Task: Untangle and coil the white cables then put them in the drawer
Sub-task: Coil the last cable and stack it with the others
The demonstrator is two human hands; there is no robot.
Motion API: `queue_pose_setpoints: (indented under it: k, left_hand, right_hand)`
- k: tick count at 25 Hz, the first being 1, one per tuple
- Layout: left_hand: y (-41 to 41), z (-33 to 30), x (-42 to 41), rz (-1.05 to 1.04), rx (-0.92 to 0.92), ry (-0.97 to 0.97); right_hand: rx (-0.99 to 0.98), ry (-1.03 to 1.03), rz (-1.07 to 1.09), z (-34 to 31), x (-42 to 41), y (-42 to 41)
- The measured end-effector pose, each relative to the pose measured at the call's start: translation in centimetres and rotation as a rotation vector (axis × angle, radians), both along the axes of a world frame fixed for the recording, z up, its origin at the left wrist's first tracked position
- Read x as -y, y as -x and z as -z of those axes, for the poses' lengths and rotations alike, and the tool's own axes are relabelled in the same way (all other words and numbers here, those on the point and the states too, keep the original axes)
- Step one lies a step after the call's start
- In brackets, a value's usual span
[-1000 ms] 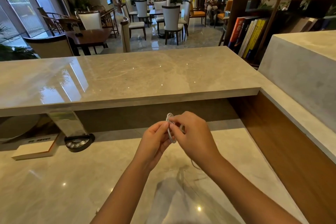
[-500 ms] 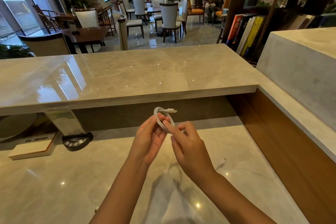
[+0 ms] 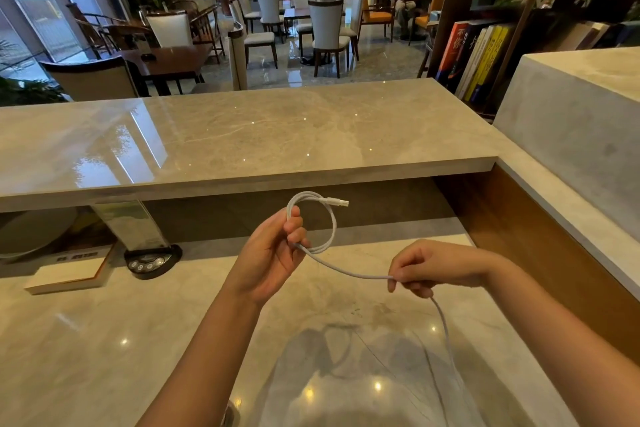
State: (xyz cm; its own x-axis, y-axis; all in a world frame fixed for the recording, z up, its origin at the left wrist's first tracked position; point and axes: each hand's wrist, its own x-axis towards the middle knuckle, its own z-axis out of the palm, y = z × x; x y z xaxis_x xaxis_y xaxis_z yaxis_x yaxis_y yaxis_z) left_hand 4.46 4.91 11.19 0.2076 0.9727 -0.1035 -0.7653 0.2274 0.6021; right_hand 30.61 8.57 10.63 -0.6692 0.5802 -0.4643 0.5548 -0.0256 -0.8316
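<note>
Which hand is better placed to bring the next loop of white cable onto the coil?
The right hand, probably. It pinches the free length of the white cable and can carry it over. The left hand already grips the coil, plug end pointing right.

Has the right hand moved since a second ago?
Yes. The right hand has pulled right, away from the left hand, toward the wooden side panel, drawing out the cable.

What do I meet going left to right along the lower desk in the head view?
Book → black button panel → left hand gripping the white cable coil → right hand pinching the cable's loose run.
</note>
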Motion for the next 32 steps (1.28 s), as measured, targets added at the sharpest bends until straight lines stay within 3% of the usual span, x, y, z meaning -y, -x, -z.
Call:
queue_pose_setpoints:
  k: [3, 5, 8, 13, 17, 20, 23, 26, 30, 32]
  left_hand:
    - [0.1, 0.2, 0.1, 0.055, 0.026, -0.079]
    - [0.1, 0.4, 0.3, 0.145, -0.065, -0.152]
    - [-0.5, 0.6, 0.8, 0.217, -0.354, -0.165]
    - [-1.1, 1.1, 1.0, 0.242, -0.550, -0.118]
    - [-1.5, 1.6, 1.2, 0.098, -0.691, -0.035]
    - [-1.8, 2.2, 1.2, -0.007, -0.677, 0.022]
    - [-2.2, 2.5, 1.2, -0.036, -0.605, 0.046]
    - [-2.3, 2.2, 1.4, -0.048, -0.417, 0.059]
    - [-2.3, 1.9, 1.3, -0.093, -0.166, 0.138]
    - [-2.3, 1.9, 1.4, -0.103, -0.126, 0.142]
  right_hand:
    - [0.139, 0.067, -0.034, -0.3, -1.4, -0.8]
    - [0.279, 0.025, 0.003, -0.4, -2.2, -0.9]
    - [0.510, -0.358, 0.179, -2.0, -3.9, 0.0]
    - [0.410, -0.746, 0.392, -5.7, -4.4, 4.3]
    - [0.233, -0.850, 0.425, -6.9, -1.1, 7.6]
    - [0.166, -0.903, 0.295, -6.6, 2.0, 9.5]
    - [0.227, -1.045, 0.206, -4.0, 4.1, 10.5]
    - [0.268, -1.294, 0.190, -0.8, 5.5, 10.7]
    - [0.238, -1.431, 0.279, 1.6, 5.9, 10.6]
    - [0.246, -1.515, 0.298, 1.8, 5.9, 10.7]
